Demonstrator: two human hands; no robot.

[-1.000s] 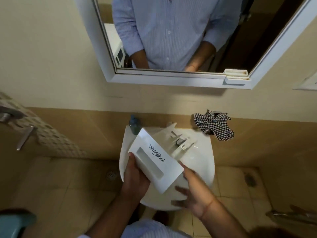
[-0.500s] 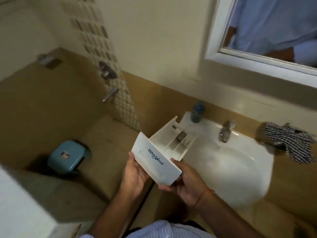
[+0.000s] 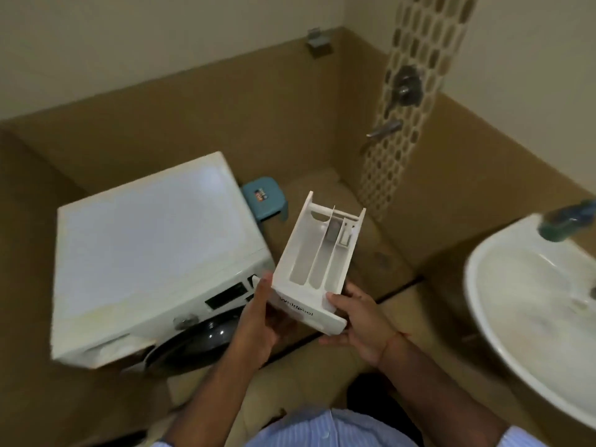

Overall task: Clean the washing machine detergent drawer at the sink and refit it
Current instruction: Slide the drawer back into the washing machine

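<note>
Just right of the washing machine (image 3: pixel 154 253), above the tiled floor, we hold the white detergent drawer (image 3: pixel 317 259) between both hands, its open compartments facing up and its far end pointing away from us. Our left hand (image 3: pixel 258 321) clamps the drawer's front panel from the machine side, thumb up along the near left corner, the other fingers hidden beneath. Our right hand (image 3: pixel 358 324) grips the opposite end of the panel, thumb on the top edge and fingers curled underneath, mostly out of sight.

The sink (image 3: pixel 529 321) lies well to the right of the machine and is cut off by the frame's right edge; only part of its basin shows. A dark blue-green bottle (image 3: pixel 561 221) on the sink's far rim is blurred, and we cannot read anything on it. Much of the machine's front is hidden: we see a dark display strip, a knob, and part of the dark round door, the rest covered by our left forearm. The small grey insert inside the drawer's far end is too soft to make out.

The front panel of the drawer reads "Whirlpool" in dark letters. Behind the machine, a small blue stool (image 3: pixel 266 198) carries a sticker whose writing is illegible. A metal tap (image 3: pixel 404 88) sits on the patterned wall strip far beyond the machine.
</note>
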